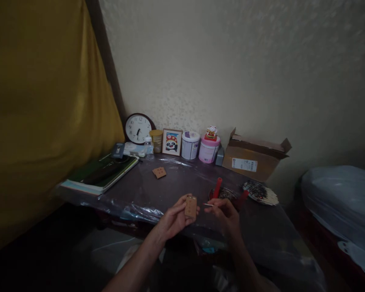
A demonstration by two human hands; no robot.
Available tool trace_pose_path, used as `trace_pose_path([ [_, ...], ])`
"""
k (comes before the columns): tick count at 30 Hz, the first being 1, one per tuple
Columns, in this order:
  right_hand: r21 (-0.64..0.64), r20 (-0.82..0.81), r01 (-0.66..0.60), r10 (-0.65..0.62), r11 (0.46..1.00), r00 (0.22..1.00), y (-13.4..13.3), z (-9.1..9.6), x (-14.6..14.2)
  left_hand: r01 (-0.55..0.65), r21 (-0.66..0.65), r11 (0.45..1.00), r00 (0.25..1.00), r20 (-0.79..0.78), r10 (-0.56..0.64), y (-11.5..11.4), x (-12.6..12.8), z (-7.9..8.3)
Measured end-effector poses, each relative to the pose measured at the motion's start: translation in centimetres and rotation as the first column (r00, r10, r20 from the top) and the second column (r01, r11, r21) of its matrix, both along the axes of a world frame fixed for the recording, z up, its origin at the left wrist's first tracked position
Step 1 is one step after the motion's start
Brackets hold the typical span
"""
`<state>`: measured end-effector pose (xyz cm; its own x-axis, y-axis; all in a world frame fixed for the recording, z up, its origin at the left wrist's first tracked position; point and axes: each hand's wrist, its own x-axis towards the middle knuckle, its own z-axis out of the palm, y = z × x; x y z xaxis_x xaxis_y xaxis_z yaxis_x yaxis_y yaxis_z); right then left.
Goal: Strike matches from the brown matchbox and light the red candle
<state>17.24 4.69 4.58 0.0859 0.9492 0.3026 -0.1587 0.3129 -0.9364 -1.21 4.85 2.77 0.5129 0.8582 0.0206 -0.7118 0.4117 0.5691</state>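
Note:
My left hand [173, 221] is closed round a small tan block [190, 206] with dark holes, held upright above the near edge of the table. My right hand [223, 213] pinches a thin pale stick [209, 205] whose tip points left, a short way from the block. A second tan block with holes [159, 172] lies flat further back on the dark table [146, 190], which has clear plastic over it. Just behind my right hand stand red-handled things [217, 187] in a dark dish.
Along the wall stand a round clock [138, 128], a gold tin, a framed panda picture [172, 142], a white tub [190, 145], a pink tub [209, 149] and an open cardboard box [254, 156]. Books [101, 175] lie at left, a fan of sticks [260, 192] at right.

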Motion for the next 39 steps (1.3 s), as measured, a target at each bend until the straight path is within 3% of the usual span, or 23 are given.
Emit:
trace_pose_path([
  [3,0.074,0.051,0.016,-0.02,0.997,0.999,0.0,-0.3,-0.2,-0.012,0.002,1.0,1.0,0.021,0.012,0.0,0.2,0.1],
  [6,0.205,0.205,-0.028,-0.015,0.978,0.979,-0.1,-0.4,-0.4,-0.032,0.003,0.999,0.998,0.045,0.032,-0.1,0.4,0.3],
  [9,0.293,0.428,-0.084,-0.052,0.952,0.902,-0.4,-0.5,-0.6,-0.052,0.002,0.999,0.996,0.067,0.051,-0.1,0.6,0.4],
  [12,0.32,0.544,-0.081,-0.113,0.944,0.831,-0.5,-0.8,-0.9,-0.061,0.001,0.998,0.995,0.084,0.061,-0.1,0.6,0.5],
  [17,0.294,0.574,-0.059,-0.127,0.954,0.809,-0.6,-1.2,-1.5,-0.053,-0.003,0.999,0.994,0.097,0.053,-0.2,0.5,0.5],
  [25,0.377,0.613,-0.018,-0.236,0.926,0.754,-0.9,-0.6,-1.9,-0.046,-0.003,0.999,0.994,0.096,0.046,-0.2,0.6,0.7],
  [39,0.303,0.651,-0.096,-0.132,0.948,0.748,-1.3,-0.2,-1.8,-0.051,0.037,0.998,0.998,0.031,0.05,-0.5,0.9,0.9],
])
